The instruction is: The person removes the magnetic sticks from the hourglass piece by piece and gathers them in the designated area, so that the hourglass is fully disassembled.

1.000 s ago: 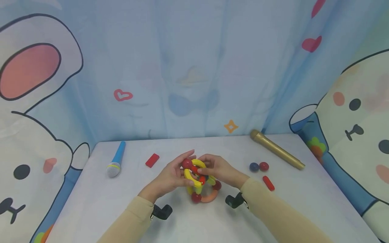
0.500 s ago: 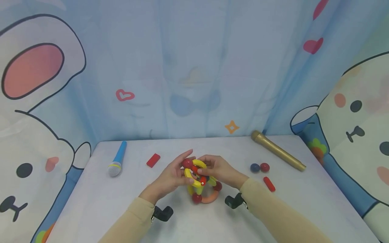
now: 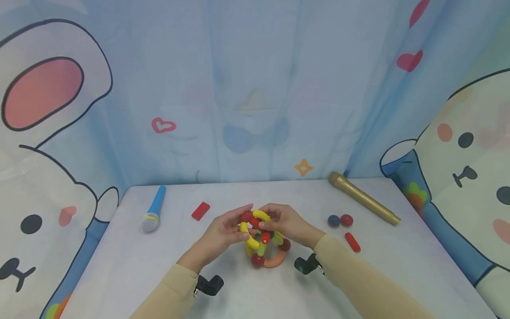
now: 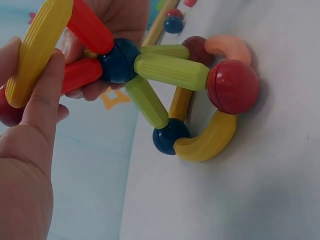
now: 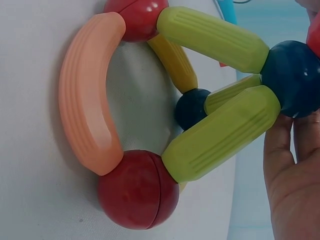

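Between both hands stands a magnetic ball-and-stick toy (image 4: 172, 72), its ring base on the white table. Lime sticks (image 5: 215, 37) rise from the ring's red and blue balls to a dark blue ball (image 5: 292, 77). Red sticks (image 4: 90, 25) extend above that ball. My left hand (image 3: 222, 231) pinches a curved yellow stick (image 4: 40, 50) at the top, with a red ball (image 3: 246, 216) at its end. My right hand (image 3: 290, 225) grips the upper part around the red sticks and blue ball. A curved peach stick (image 5: 90, 95) forms part of the ring.
A blue toy microphone (image 3: 153, 210) and a red stick (image 3: 200, 211) lie to the left. On the right are a blue ball (image 3: 334, 220), a red ball (image 3: 346, 220), another red stick (image 3: 352, 242) and a gold microphone (image 3: 363, 198). A printed curtain (image 3: 255, 88) hangs behind the table (image 3: 247, 297).
My left hand has tilted and dropped slightly, and the curved yellow stick and its red ball have shifted a little with it. My right hand and the ring base stay nearly still.
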`<state>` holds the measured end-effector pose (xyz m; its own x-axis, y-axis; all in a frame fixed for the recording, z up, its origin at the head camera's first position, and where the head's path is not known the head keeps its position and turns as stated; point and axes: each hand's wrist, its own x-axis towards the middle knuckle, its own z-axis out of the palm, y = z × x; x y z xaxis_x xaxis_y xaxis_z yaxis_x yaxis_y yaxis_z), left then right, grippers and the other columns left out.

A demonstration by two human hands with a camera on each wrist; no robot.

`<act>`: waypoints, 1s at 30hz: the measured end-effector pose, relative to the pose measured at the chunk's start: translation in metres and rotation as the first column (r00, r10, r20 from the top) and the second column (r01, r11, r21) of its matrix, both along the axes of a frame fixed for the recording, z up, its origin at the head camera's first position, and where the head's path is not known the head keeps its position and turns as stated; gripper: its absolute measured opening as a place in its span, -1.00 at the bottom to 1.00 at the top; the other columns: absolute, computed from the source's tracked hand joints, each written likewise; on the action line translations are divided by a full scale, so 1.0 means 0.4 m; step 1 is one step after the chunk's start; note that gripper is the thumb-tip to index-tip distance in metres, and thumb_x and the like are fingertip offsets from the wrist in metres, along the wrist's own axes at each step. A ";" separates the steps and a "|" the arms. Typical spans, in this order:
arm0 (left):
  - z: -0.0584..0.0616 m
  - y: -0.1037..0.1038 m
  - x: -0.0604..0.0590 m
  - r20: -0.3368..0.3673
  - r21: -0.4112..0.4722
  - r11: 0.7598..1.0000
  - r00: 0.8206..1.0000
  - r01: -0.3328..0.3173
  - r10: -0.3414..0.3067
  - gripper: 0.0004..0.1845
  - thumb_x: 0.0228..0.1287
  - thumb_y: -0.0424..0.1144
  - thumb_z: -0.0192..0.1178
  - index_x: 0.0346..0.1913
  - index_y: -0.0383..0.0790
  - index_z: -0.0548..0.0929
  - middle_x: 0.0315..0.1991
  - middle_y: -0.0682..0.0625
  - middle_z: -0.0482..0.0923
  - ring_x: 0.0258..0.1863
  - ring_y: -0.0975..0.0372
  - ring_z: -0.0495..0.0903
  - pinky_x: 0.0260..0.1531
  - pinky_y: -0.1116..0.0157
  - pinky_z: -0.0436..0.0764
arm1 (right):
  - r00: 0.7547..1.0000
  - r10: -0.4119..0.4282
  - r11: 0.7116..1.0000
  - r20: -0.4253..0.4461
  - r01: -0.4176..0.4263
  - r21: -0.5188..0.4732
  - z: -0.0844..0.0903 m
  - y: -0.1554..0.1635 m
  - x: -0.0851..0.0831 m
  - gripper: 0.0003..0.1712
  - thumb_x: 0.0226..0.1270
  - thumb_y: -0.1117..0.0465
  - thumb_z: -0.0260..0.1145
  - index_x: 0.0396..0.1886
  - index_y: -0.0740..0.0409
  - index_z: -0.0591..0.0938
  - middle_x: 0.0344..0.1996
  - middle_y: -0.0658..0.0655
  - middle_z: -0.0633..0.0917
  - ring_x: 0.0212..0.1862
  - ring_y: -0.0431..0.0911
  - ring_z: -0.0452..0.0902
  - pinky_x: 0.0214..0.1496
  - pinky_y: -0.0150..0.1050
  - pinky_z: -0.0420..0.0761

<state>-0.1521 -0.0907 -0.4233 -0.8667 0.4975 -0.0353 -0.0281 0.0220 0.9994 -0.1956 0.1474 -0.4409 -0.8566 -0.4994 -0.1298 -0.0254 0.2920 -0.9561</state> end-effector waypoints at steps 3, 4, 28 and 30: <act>0.002 -0.002 0.001 0.003 -0.030 1.000 1.000 -0.001 0.001 -0.43 0.35 -0.38 0.26 0.39 0.03 0.50 0.27 -0.07 0.51 0.17 -0.07 0.56 0.15 0.17 0.53 | 1.000 0.007 1.000 0.009 -0.007 -0.015 0.001 0.002 0.000 -0.57 0.27 0.01 0.47 0.08 0.01 0.64 -0.03 0.06 0.69 0.03 0.00 0.64 0.10 -0.08 0.61; 0.003 -0.002 0.001 0.003 -0.039 0.999 1.000 -0.001 0.001 -0.48 0.36 -0.37 0.27 0.35 0.00 0.55 0.23 -0.08 0.54 0.17 -0.07 0.57 0.17 0.15 0.52 | 1.000 0.012 1.000 0.012 -0.012 -0.023 0.001 0.003 0.000 -0.58 0.27 0.02 0.47 0.08 0.02 0.64 -0.02 0.07 0.69 0.03 0.01 0.64 0.10 -0.08 0.61; 0.012 -0.021 -0.007 0.020 -0.112 0.993 0.999 0.047 -0.046 -0.59 0.37 -0.25 0.27 0.27 -0.02 0.63 -0.03 -0.03 0.72 0.09 0.16 0.63 0.19 0.10 0.51 | 0.999 0.045 0.998 0.027 -0.044 -0.050 0.003 0.008 -0.001 -0.58 0.28 0.04 0.46 0.09 0.04 0.63 -0.03 0.10 0.69 0.01 0.11 0.64 0.10 -0.08 0.60; 0.014 -0.022 -0.007 0.025 -0.121 0.991 0.999 0.049 -0.046 -0.58 0.38 -0.25 0.27 0.27 0.00 0.62 -0.03 -0.03 0.72 0.10 0.16 0.62 0.19 0.09 0.51 | 0.999 0.044 0.998 0.029 -0.042 -0.046 0.003 0.008 -0.001 -0.58 0.28 0.04 0.46 0.09 0.03 0.63 -0.03 0.10 0.69 0.00 0.08 0.64 0.11 -0.07 0.59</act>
